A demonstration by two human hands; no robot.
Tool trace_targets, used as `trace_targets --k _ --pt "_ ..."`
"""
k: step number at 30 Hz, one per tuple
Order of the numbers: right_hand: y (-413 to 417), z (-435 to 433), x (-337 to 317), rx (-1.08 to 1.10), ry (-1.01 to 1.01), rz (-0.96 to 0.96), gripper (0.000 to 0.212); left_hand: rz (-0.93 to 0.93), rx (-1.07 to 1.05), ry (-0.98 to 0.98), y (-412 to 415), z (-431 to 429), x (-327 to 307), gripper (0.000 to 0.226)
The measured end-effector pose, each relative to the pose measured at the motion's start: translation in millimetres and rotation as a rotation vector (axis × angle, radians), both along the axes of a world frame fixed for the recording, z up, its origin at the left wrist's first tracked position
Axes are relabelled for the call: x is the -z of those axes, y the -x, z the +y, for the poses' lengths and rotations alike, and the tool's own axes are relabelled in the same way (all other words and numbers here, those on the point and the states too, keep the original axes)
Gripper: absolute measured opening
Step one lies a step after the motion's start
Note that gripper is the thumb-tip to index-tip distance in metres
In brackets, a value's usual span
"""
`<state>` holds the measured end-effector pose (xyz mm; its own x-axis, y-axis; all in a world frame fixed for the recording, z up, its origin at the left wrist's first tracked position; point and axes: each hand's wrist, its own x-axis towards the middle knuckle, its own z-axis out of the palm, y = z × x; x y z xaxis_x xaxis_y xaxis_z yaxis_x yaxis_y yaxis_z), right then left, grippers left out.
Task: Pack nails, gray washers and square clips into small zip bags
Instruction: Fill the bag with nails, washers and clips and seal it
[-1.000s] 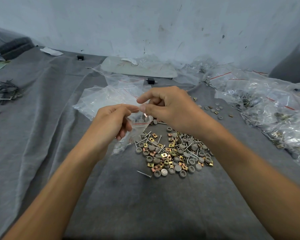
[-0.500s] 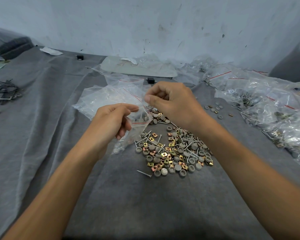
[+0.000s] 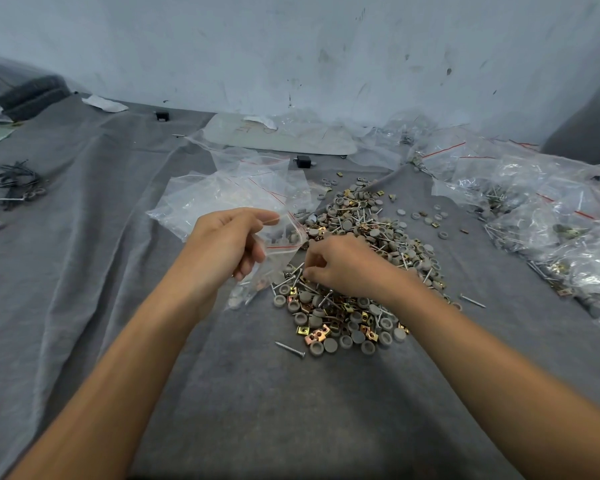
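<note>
My left hand (image 3: 226, 247) pinches the mouth of a small clear zip bag (image 3: 278, 261) with a red seal line; a gray washer and a nail show through its lower end. Just right of it, my right hand (image 3: 347, 268) is down on the pile of nails, gray washers and brass square clips (image 3: 357, 310). Its thumb and forefinger are curled together on a small part at the pile's left edge; which part is hidden by the fingers. One loose nail (image 3: 290, 349) lies in front of the pile.
Empty zip bags (image 3: 222, 195) lie behind my left hand. Filled bags (image 3: 541, 216) are heaped along the right side. A gray cloth (image 3: 118, 306) covers the table. Black ties (image 3: 11, 183) lie far left; a flat pale board (image 3: 281, 136) sits by the wall.
My right hand has left the bag's mouth and dropped toward me onto the pile. My left hand keeps holding the bag in the same place.
</note>
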<state>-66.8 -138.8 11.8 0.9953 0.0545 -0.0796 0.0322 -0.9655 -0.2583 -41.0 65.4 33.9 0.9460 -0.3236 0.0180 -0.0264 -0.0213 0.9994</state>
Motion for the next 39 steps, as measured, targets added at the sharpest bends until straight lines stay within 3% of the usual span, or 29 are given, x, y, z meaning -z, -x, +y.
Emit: trace_targets --k 12,16,22,26,29,36,39 --pt "-8 9 7 0.008 0.063 0.051 0.007 -0.010 0.010 0.008 -2 1 2 0.034" --pt "-9 16 4 0.063 0.045 0.071 0.016 -0.010 0.012 0.013 -1 2 3 0.035" --pt "-10 11 7 0.068 0.051 0.090 0.003 -0.011 0.009 0.012 -2 3 2 0.034" --pt "-5 11 6 0.082 -0.047 0.109 0.011 -0.012 0.012 0.006 -1 3 2 0.034" --pt "1 8 2 0.087 -0.085 0.073 0.005 -0.013 0.009 0.010 -1 3 2 0.034" --pt "11 -2 -28 0.138 -0.251 -0.134 0.004 -0.011 0.016 0.001 -2 2 2 0.034" --pt "16 2 -48 0.111 -0.460 -0.268 0.004 -0.013 0.017 0.000 -2 1 3 0.034"
